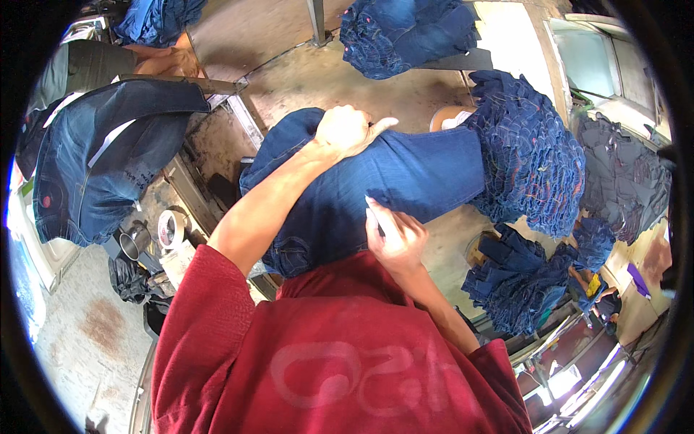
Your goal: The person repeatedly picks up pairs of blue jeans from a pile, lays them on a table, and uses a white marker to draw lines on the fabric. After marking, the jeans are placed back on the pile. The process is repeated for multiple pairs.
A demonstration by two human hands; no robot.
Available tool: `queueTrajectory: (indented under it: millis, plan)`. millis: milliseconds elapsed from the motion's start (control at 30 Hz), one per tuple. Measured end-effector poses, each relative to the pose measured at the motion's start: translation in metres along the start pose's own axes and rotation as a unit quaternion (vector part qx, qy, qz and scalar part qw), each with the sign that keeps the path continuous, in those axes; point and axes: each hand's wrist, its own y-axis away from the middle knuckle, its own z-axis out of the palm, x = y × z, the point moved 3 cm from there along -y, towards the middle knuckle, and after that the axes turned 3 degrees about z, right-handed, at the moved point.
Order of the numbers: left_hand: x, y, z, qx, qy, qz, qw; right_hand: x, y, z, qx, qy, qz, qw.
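A pair of blue jeans (426, 170) lies across in front of me, one leg stretching right toward a stack of denim. At its far edge my left hand (345, 132) is closed over the cloth, fingers curled and thumb sticking out to the right. My right hand (396, 233) is held over the near side of the leg. Its fingers are drawn together, index tip at the cloth; whatever they may hold is too small to make out. The waist part of the jeans bunches near my body.
A tall pile of folded denim (531, 155) stands at right, with another heap (517, 278) below it and one (405, 36) at the far side. Dark jeans (119, 155) drape at left near a tape roll (171, 228). Another person's arm (170, 61) shows at far left.
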Motion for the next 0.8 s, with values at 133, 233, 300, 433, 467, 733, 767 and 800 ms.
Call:
queueTrajectory:
  millis: [133, 233, 300, 433, 467, 733, 767, 800]
  plan:
    - [-0.001, 0.0, 0.002, 0.081, -0.044, 0.01, 0.996, -0.004, -0.025, 0.015, 0.004, 0.029, -0.017, 0.999]
    - [-0.002, 0.002, 0.004, 0.132, -0.034, 0.032, 0.99, -0.005, -0.038, 0.026, -0.047, 0.058, -0.003, 0.997]
    - [-0.004, 0.002, 0.006, 0.138, -0.035, 0.033, 0.989, -0.004, -0.036, 0.028, -0.083, 0.075, 0.004, 0.994]
    - [-0.004, 0.0, 0.008, 0.137, -0.04, 0.021, 0.99, 0.0, -0.008, 0.01, -0.033, 0.05, -0.035, 0.998]
    - [-0.004, 0.0, 0.008, 0.141, -0.034, 0.023, 0.989, 0.003, 0.004, 0.006, -0.073, 0.055, -0.014, 0.996]
    - [-0.005, 0.0, 0.013, 0.157, -0.041, 0.015, 0.987, 0.006, 0.016, 0.0, 0.006, -0.026, -0.004, 1.0]
    - [-0.005, 0.0, 0.013, 0.154, -0.05, 0.012, 0.987, 0.007, 0.005, 0.006, 0.013, -0.039, -0.009, 0.999]
    - [-0.005, 0.0, 0.013, 0.156, -0.055, 0.015, 0.986, 0.007, -0.002, 0.011, -0.022, -0.015, 0.007, 1.0]
